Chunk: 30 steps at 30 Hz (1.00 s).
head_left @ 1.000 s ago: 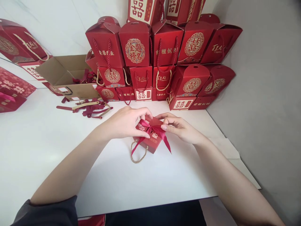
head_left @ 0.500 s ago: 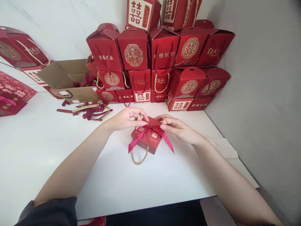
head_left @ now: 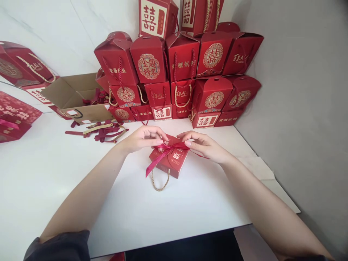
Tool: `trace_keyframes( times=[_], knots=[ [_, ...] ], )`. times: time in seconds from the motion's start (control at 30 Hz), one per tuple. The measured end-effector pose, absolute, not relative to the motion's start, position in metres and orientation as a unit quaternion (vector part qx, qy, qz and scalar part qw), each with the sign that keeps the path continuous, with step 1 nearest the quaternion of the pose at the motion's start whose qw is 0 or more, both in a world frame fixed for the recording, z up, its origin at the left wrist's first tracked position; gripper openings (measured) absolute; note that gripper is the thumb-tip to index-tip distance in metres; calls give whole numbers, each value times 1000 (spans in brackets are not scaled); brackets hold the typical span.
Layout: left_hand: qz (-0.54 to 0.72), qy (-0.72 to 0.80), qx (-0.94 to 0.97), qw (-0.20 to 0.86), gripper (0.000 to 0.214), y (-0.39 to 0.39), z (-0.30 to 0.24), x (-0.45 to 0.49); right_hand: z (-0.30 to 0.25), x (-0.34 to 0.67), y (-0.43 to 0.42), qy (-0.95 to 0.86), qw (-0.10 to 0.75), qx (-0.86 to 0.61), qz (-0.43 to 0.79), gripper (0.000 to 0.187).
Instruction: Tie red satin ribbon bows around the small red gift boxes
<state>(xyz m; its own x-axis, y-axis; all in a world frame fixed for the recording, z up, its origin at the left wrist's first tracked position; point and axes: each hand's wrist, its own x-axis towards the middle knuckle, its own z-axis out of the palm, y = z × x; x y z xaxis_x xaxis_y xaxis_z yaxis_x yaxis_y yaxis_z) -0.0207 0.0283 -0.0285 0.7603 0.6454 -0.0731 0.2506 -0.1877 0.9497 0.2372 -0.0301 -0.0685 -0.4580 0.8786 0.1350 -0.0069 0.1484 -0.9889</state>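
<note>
A red gift box [head_left: 169,166] with white lettering lies on the white table, its twisted gold cord handle [head_left: 160,189] resting toward me. Across its top runs a dark pink ribbon [head_left: 160,160] tied in a bow, one tail trailing toward the near left. My left hand [head_left: 148,138] pinches the bow's left loop between thumb and fingertips. On the other side, my right hand [head_left: 201,145] has its thumb and fingers closed on the right part of the bow. The right tail is partly hidden beneath that hand.
Stacked red gift boxes [head_left: 213,98] stand along the back wall. An open cardboard carton [head_left: 92,113] holds dark red strips; more straps [head_left: 102,131] lie in a pile before it. A red bag [head_left: 16,119] stands at far left, and a grey wall [head_left: 304,108] rises on the right.
Both hands have drawn slightly outward on the bow. The right tail, which hung in front of the box, now lies under my right hand. The view has shifted a little.
</note>
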Motion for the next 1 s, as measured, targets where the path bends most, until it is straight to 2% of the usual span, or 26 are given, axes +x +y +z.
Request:
trace_keyframes(
  times=[0.13, 0.23, 0.33, 0.43, 0.6, 0.77, 1.0],
  knots=[
    [194, 325, 809, 450, 22, 18, -17, -13, -70, 240, -30, -677, 400, -332, 522, 18],
    [216, 404, 840, 290, 24, 3, -2, -9, -69, 239, -32, -685, 396, -317, 523, 18],
    [153, 446, 868, 152, 37, -18, 13, -4, -66, 237, -33, -684, 390, -331, 520, 22],
    [107, 438, 889, 76, 32, -34, 16, 3, -66, 236, -34, -682, 392, -333, 520, 24],
    [101, 392, 914, 16, 16, -32, 5, 8, -69, 235, -34, -658, 410, -323, 542, 22],
    [121, 259, 958, 11, 16, -24, 2, 2, -70, 235, -33, -628, 435, -317, 562, 34],
    [62, 170, 980, -81, 30, -31, 5, 6, -73, 233, -30, -647, 421, -352, 529, 38]
  ],
)
